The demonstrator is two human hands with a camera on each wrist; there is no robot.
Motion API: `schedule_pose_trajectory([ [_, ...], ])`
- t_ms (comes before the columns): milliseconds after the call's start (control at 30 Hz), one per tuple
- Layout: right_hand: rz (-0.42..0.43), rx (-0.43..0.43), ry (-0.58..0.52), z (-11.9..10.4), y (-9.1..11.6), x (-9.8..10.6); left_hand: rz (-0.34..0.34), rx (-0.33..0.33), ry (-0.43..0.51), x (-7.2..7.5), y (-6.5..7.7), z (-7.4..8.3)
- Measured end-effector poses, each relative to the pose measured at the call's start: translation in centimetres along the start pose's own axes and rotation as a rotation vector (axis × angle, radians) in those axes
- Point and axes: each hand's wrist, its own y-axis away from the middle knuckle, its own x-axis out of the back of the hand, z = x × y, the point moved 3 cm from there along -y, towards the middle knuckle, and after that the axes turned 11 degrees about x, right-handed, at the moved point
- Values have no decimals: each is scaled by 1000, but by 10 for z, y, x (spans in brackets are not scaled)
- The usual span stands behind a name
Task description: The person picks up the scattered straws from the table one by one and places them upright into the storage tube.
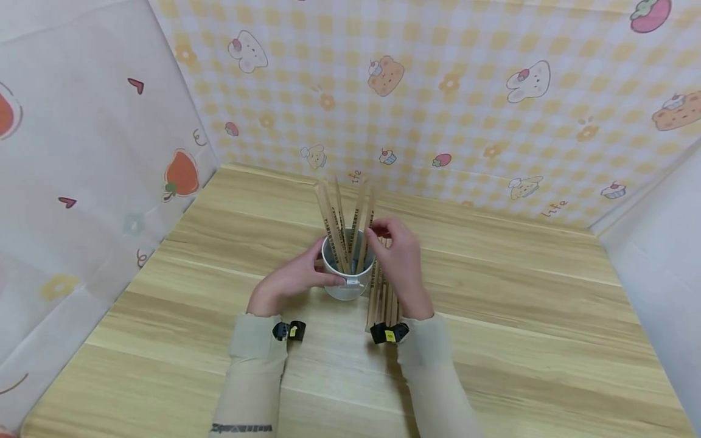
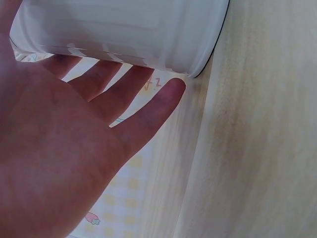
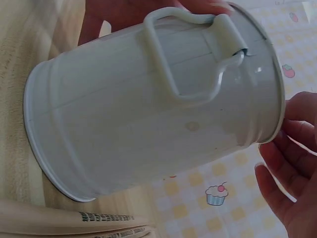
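White cylindrical metal cup (image 1: 342,291), gripped upright by the curled left hand (image 1: 298,271); inside, slim tan lettered wooden sticks (image 1: 331,228), one pinched by the right hand (image 1: 400,258). Below that hand, loose sticks (image 1: 379,304). Shown whole only from the right wrist: white wire handle (image 3: 163,64). Under both hands, pale wood-grain tabletop (image 1: 504,292); beyond, yellow-checked cloth (image 1: 416,121).

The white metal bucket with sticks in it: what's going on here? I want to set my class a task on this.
A person's left grip holds the white metal bucket. Several slim tan sticks with dark lettering lean inside it. The right grip is at the rim, against the rightmost stick; whether it pinches that stick is unclear. More such sticks lie side by side on the wood-grain tabletop, beside the bucket and partly beneath the right arm.
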Motion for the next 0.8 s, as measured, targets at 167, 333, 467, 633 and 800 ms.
schedule_pose_trajectory([
  [167,-21,-33,-3,4,2,-4,-5,6,13,-1,0,1],
  [333,-32,-46,-18,6,2,-7,-8,10,32,-1,-1,0],
  [467,-70,-84,-31,6,3,-10,-6,22,22,-1,0,0],
  [633,-96,-137,-43,7,4,-12,-17,29,31,-1,6,11],
  [800,-120,-188,-69,9,4,-12,-18,32,16,0,13,24],
])
